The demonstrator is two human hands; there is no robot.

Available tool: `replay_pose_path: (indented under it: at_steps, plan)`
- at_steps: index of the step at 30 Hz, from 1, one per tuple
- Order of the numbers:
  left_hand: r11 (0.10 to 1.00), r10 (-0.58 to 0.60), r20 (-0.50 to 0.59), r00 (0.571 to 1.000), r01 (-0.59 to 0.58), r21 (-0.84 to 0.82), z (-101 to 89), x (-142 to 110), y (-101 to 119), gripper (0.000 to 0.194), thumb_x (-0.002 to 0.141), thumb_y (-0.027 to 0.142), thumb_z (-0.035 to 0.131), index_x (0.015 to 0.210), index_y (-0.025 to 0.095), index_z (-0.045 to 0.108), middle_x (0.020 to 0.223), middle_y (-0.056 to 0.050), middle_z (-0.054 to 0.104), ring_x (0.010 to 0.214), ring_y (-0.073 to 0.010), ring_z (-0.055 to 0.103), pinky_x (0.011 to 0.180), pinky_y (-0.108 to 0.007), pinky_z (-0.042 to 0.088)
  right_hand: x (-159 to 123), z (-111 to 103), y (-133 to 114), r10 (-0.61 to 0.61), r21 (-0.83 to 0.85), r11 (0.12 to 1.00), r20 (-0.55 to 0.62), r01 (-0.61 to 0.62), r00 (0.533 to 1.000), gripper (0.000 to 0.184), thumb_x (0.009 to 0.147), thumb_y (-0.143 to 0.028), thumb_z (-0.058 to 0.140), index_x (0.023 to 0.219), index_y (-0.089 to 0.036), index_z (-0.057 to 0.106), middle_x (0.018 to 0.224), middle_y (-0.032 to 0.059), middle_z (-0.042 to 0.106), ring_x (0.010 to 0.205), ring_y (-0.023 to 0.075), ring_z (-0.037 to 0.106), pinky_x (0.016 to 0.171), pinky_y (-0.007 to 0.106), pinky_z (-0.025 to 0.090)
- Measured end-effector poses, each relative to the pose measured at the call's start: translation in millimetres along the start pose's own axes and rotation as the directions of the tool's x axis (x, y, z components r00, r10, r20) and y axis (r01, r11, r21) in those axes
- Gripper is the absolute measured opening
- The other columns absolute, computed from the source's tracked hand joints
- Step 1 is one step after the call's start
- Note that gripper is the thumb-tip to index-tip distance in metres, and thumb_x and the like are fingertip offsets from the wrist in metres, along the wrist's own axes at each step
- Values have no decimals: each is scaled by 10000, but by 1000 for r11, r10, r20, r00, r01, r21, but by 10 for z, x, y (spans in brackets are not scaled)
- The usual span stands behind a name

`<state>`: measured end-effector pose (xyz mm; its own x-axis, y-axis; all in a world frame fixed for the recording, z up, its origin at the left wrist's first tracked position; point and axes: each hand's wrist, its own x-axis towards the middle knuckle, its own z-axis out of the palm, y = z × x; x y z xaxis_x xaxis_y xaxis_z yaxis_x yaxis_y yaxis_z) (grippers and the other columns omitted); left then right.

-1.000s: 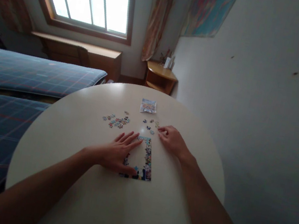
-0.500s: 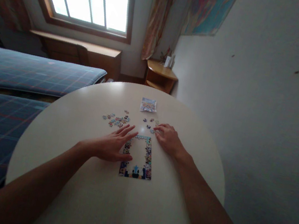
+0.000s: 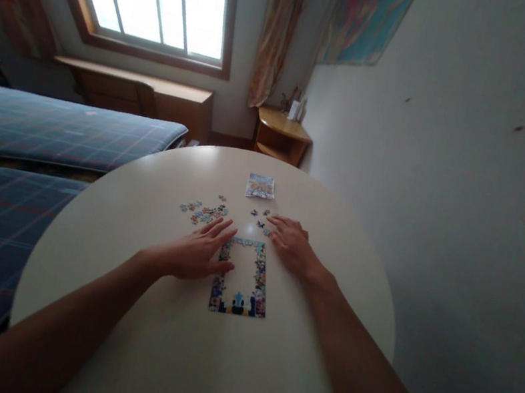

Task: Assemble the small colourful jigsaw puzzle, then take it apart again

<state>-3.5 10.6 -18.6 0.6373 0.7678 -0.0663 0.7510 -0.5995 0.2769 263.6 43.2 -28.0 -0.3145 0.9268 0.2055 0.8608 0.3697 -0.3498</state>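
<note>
The multicoloured rectangular jigsaw border (image 3: 237, 307), open at its centre, lies flat on the rounded white desk (image 3: 211, 370). The left hand (image 3: 195, 256) extends over the border's left side, fingers spread and released. The right hand (image 3: 291, 245) rests beside small, dark and pale loose jigsaw pieces (image 3: 260, 224) beyond the border's far edge; whether its fingers grasp a piece cannot be determined.
</note>
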Motion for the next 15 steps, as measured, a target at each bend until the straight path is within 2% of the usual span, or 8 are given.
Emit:
replay_pose_path:
  at_steps: [4,8,11,15]
  plan:
    - [992,-103,-120,987,111,60,-40,-1,-121,780,920,668,328,1494,141,305,1595,-141,225,1478,-322,139,1185,-460,186,0,39,-64,-27,9,1000,59,26,998,520,947,-224,348,1464,-205,404,1526,45,409,1408,234,303,1151,447,204]
    - [934,-301,-213,929,333,132,-137,-28,-295,629,918,547,418,1430,181,422,1538,-127,359,1393,-342,344,1102,-480,338,7,68,-92,27,1,1000,59,-27,998,548,954,-249,318,1499,-187,335,1552,59,362,1442,241,259,1165,469,183]
    - [867,-425,-267,865,473,154,-201,-49,-425,494,908,440,461,1338,204,525,1431,-105,501,1272,-308,488,1013,-425,435,19,81,-49,117,-24,993,13,-116,993,560,951,-254,331,1501,-149,329,1536,101,382,1431,254,289,1171,460,193]
    - [811,-520,-302,799,572,118,-239,-64,-583,402,898,372,489,1250,208,599,1290,-92,612,1157,-278,581,929,-365,487,47,77,110,246,-9,968,-125,-250,961,578,913,-226,391,1477,-101,366,1486,140,446,1386,274,365,1159,441,255]
